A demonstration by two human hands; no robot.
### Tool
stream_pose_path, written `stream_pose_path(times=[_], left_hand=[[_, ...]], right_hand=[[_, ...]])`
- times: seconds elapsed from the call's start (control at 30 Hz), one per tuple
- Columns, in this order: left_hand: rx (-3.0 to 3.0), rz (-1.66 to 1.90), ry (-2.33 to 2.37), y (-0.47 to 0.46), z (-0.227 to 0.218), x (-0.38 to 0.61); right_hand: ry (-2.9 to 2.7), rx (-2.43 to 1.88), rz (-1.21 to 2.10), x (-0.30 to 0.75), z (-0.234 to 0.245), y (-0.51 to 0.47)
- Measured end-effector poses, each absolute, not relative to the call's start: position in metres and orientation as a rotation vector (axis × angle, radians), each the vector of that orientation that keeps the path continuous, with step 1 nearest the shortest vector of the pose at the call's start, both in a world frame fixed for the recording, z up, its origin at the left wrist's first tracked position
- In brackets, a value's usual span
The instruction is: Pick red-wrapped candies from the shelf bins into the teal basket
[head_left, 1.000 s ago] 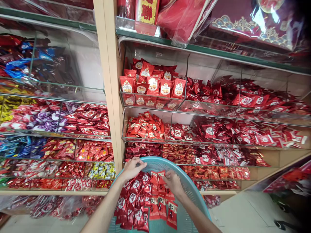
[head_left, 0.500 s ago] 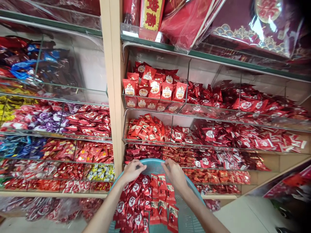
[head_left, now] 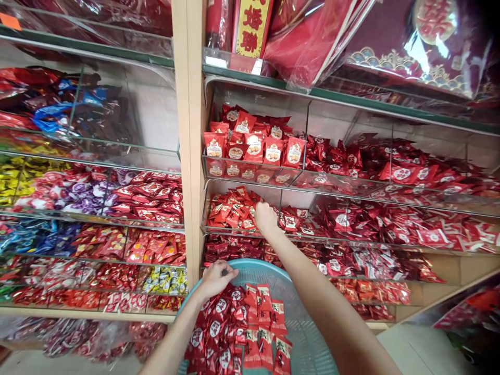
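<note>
My left hand point(head_left: 216, 278) grips the far rim of a teal plastic basket point(head_left: 308, 338) held low in front of me. Inside lie several dark red round-logo candy packets point(head_left: 213, 333) and brighter red packets with black characters point(head_left: 269, 333). My right hand point(head_left: 265, 219) reaches up into a clear shelf bin of bright red candy packets point(head_left: 232, 211), fingers curled down among them; what they hold is hidden.
Wooden shelving with a vertical post point(head_left: 191, 156) carries clear bins of wrapped sweets: red biscuit packs point(head_left: 253, 148), dark red packets point(head_left: 390, 166), purple and yellow candies point(head_left: 58, 190) on the left. Red gift items in plastic point(head_left: 390, 36) sit on top. Pale floor point(head_left: 422, 354) lies lower right.
My right hand has left the basket and risen into the bin of bright red packets. The left hand stays on the basket rim. The view has tilted slightly upward.
</note>
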State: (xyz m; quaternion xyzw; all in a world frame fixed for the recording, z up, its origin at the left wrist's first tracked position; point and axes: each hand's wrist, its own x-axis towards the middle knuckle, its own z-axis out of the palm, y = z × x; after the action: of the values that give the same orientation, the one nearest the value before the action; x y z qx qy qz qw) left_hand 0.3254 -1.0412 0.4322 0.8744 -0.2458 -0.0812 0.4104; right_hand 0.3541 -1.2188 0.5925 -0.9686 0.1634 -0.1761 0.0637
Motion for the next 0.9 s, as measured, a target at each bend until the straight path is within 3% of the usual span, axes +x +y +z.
stream_pose_path(times=[0.27, 0.4, 0.6, 0.73, 0.9], left_hand=[[2.196, -0.223, -0.58, -1.041, 0.434, 0.325], [2.176, -0.219, -0.587, -1.04, 0.431, 0.326], [2.18, -0.221, -0.619, -1.04, 0.431, 0.326], [2.19, -0.22, -0.64, -1.04, 0.436, 0.324], [2.195, -0.234, -0.629, -1.04, 0.44, 0.321]], right_hand=[[0.446, -2.839, -0.666, 0.336, 0.597, -1.222], [0.23, -2.386, -0.862, 0.303, 0.601, -1.227], [0.161, -1.727, -0.575, 0.252, 0.575, -1.241], [0.21, -1.662, -0.297, 0.231, 0.529, -1.255], [0.249, -1.776, -0.208, 0.2, 0.476, -1.268]])
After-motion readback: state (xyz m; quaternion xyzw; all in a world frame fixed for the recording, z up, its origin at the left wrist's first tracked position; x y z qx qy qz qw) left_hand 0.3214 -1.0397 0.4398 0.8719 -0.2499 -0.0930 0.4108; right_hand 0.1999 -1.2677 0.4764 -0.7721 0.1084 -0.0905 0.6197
